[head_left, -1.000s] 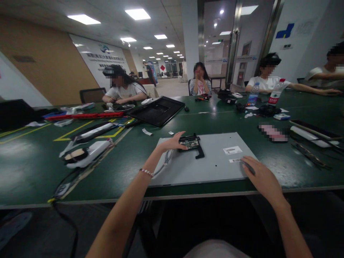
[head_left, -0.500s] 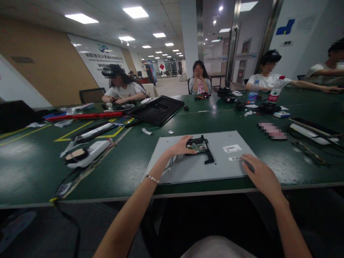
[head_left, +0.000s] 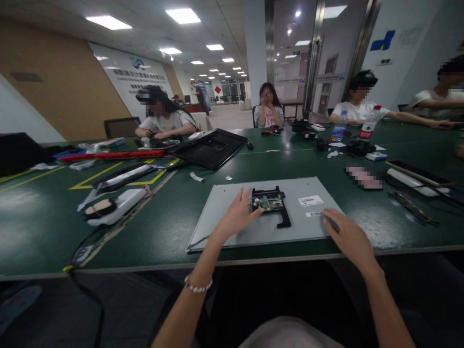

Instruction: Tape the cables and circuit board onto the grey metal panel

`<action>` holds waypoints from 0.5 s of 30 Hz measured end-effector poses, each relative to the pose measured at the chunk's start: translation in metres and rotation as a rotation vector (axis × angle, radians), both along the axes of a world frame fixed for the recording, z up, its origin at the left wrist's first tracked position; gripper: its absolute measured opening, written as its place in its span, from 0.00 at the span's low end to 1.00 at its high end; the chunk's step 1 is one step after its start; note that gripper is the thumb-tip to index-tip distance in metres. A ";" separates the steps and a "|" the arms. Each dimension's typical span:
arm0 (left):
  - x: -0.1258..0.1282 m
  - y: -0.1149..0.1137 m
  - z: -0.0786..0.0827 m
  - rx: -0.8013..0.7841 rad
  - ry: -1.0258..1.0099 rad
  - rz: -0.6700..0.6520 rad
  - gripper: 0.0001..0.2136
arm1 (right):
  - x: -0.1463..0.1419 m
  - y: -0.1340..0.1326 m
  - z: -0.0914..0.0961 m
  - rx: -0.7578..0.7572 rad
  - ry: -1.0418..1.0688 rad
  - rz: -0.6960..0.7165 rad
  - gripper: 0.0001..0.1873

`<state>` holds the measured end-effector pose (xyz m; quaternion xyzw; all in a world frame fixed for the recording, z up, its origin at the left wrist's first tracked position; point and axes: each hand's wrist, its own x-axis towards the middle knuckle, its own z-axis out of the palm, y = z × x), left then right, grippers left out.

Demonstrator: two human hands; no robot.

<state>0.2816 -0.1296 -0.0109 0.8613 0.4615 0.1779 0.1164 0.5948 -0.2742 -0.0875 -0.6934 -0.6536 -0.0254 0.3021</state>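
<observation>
A flat grey display panel (head_left: 221,198) lies on the green table in front of me. On it sits a black bracket (head_left: 284,218) with a green circuit board (head_left: 268,203) in its frame. My left hand (head_left: 237,215) is at the bracket's left side, fingers spread and thumb near the board, gripping nothing. A thin cable (head_left: 199,241) runs under my left wrist at the panel's near left corner. My right hand (head_left: 350,237) is at the panel's right edge, closed on a short dark grey object (head_left: 331,224) whose kind I cannot make out. Labels (head_left: 311,200) lie beside it.
A black monitor housing (head_left: 213,147) lies farther back. White and black parts (head_left: 116,205) with cables are on the left. Two bottles (head_left: 369,124), a phone-like pink item (head_left: 363,178) and a metal strip (head_left: 413,208) are on the right. Several people sit around the table.
My left hand has drawn back slightly toward me from the board, its fingers spreading. The bracket with the board has shifted a little right and nearer on the panel. My right hand stays at the edge.
</observation>
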 end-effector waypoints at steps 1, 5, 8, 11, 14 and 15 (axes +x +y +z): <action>-0.003 -0.013 -0.005 0.027 0.007 0.049 0.36 | 0.000 0.000 -0.001 -0.001 0.001 0.002 0.22; -0.005 -0.050 -0.026 0.155 0.077 0.197 0.31 | 0.002 0.001 -0.004 0.001 0.020 0.004 0.21; 0.001 -0.060 -0.033 0.272 0.137 0.259 0.27 | 0.001 0.001 -0.003 0.037 0.076 0.004 0.21; 0.005 -0.063 -0.032 0.321 0.166 0.280 0.26 | -0.010 -0.004 0.013 0.157 0.210 0.015 0.19; 0.004 -0.063 -0.029 0.316 0.166 0.296 0.26 | -0.037 -0.025 0.048 0.290 0.446 0.082 0.14; 0.004 -0.064 -0.028 0.309 0.163 0.299 0.27 | -0.048 -0.037 0.061 0.313 0.548 0.141 0.12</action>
